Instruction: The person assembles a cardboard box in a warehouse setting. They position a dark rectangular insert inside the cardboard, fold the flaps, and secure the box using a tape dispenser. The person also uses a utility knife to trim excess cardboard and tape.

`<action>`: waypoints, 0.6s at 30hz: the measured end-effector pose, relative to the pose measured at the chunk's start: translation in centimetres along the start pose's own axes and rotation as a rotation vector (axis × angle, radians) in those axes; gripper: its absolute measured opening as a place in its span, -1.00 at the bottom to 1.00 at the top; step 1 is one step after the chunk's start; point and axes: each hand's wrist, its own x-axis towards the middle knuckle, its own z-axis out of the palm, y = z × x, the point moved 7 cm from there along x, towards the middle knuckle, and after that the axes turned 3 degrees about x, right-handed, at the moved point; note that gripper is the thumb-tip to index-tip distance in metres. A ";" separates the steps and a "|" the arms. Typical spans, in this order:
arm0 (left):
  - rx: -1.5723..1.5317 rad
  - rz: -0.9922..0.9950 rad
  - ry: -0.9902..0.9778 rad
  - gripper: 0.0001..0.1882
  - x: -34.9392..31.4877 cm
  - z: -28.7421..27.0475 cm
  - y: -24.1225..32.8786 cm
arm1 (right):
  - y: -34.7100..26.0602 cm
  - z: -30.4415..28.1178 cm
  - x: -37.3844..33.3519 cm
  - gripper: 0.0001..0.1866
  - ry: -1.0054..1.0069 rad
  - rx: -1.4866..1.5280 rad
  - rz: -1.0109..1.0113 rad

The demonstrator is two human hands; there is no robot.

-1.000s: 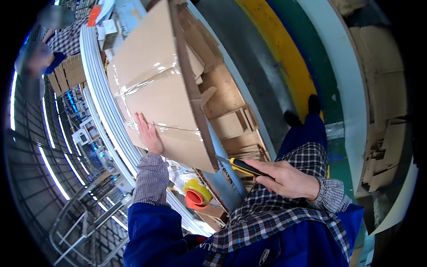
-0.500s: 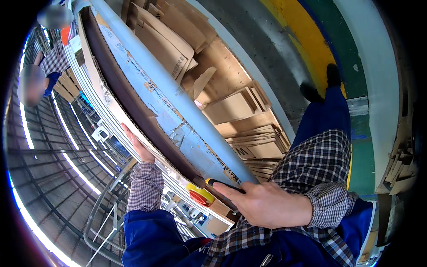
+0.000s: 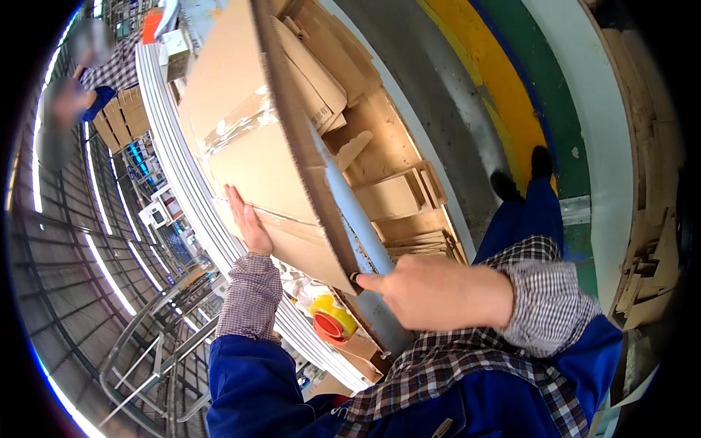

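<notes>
A large brown cardboard box or folded sheet (image 3: 281,157), with shiny clear tape across it, stands tilted on the bench before me. My left hand (image 3: 250,228) lies against its broad face, fingers stretched out. My right hand (image 3: 438,293) is closed around a slim black-and-yellow tool (image 3: 355,278) that looks like a utility knife. Its tip is at the cardboard's near lower corner; most of the tool is hidden in my fist, and no blade shows. Beside that corner lies a roll of yellow tape (image 3: 321,305) with a red core.
The bench has a light blue edge (image 3: 376,252). Under it, a wooden shelf (image 3: 394,120) holds several flattened cardboard pieces (image 3: 391,197). White rails (image 3: 171,139) run along the left. More cardboard (image 3: 646,270) is stacked at far right. Two people stand at the far left.
The cardboard has tipped over to the right, so its broad taped face now shows and covers much of the blue bench. My left hand moved with it; the right hand rose slightly.
</notes>
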 end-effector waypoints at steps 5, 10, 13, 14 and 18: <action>0.081 0.002 0.024 -0.43 -0.1 -0.4 0.4 | -0.3 -0.5 2.5 -0.61 -0.065 -0.123 0.051; 0.091 -0.041 0.036 -0.43 -0.2 -0.6 0.5 | -2.7 0.1 2.6 -0.58 -0.171 -0.314 0.202; 0.113 -0.044 0.058 -0.42 0.2 -0.9 0.4 | -1.7 1.9 -1.6 -0.57 -0.294 -0.437 0.380; 0.109 -0.047 0.069 -0.41 0.1 -0.6 0.3 | -1.8 2.1 -2.9 -0.60 -0.184 -0.475 0.349; 0.119 -0.084 0.125 -0.40 -1.2 -1.1 -0.8 | -9.1 4.6 -6.0 -0.57 0.190 -0.405 0.104</action>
